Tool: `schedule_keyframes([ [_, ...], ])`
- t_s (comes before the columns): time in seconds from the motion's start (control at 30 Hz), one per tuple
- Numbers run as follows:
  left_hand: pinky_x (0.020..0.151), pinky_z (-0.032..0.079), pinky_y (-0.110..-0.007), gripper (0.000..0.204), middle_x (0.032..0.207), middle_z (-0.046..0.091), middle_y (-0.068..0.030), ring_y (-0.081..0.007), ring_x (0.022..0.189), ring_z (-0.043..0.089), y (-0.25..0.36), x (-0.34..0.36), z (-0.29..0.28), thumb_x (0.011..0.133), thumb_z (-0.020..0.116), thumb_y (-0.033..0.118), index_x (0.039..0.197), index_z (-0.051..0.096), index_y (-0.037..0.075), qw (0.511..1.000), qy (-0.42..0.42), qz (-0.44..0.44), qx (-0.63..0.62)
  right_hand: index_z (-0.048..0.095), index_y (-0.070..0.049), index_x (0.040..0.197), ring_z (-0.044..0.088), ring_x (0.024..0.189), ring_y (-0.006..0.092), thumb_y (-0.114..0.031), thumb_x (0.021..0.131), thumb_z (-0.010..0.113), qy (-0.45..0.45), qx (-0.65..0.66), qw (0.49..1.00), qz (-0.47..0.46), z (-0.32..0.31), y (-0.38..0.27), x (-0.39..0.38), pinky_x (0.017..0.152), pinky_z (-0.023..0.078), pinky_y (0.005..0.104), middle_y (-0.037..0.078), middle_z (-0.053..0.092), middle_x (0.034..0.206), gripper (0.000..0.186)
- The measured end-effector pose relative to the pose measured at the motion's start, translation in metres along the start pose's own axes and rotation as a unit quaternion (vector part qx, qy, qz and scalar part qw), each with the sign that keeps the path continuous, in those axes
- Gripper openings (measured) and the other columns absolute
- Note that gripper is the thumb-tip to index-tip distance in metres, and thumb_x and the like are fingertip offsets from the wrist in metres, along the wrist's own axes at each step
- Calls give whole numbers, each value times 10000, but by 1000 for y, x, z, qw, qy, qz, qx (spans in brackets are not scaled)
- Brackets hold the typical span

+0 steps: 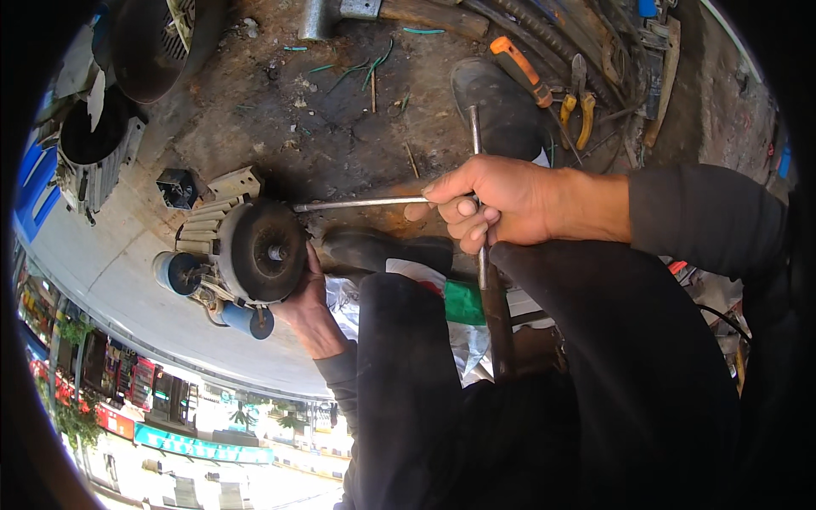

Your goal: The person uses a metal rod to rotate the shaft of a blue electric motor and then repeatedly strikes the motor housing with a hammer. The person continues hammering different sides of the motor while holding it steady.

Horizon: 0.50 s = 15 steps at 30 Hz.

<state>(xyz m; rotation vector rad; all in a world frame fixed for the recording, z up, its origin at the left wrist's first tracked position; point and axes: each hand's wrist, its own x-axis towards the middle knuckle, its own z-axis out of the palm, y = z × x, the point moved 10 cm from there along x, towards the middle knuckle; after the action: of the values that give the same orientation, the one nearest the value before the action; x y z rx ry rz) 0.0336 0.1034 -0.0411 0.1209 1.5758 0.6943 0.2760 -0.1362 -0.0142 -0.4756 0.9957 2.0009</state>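
My right hand [501, 204] is wrapped around a steel T-handled wrench [357, 204], whose crossbar runs upright past my fingers. Its long shaft points left, and the tip lies at or close to the upper right edge of a dirty electric motor [200, 228]; whether it touches is unclear. My left hand [310, 306] grips that motor from its lower right, fingers curled behind the dark round end [259, 251] with the central shaft. Two blue cylinders [248, 319] are attached low on the motor. A small black box [177, 189] sits just above it on the grimy floor.
At top lie a hammer [340, 10], orange-handled tool [518, 64], yellow-handled pliers [585, 110] and rusty bars. Top left are motor housings [93, 149] and a blue plastic object [34, 187]. My shoes [489, 85] and knees frame the work. A sunlit street with storefronts lies beyond the pale paving.
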Motion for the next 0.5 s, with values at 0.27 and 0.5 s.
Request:
schedule_keyframes([
  [0.27, 1140, 502, -652, 583, 1493, 630, -189, -421, 1397, 585, -3, -7, 5, 1058, 570, 480, 1469, 618, 69, 1000, 20, 7, 4, 623, 97, 1290, 324, 517, 66, -188, 1072, 559, 27, -192, 978, -78, -6, -20, -1, 562, 384, 257, -71, 380, 604, 365],
  [0.5, 1131, 507, -657, 599, 1509, 614, -197, -427, 1405, 576, -3, -9, 4, 1065, 542, 498, 1477, 610, 68, 1000, 26, 8, 8, 664, 83, 1282, 373, 517, 75, -266, 1117, 556, 64, -305, 942, -123, -4, -22, 2, 548, 405, 289, -70, 375, 626, 400],
])
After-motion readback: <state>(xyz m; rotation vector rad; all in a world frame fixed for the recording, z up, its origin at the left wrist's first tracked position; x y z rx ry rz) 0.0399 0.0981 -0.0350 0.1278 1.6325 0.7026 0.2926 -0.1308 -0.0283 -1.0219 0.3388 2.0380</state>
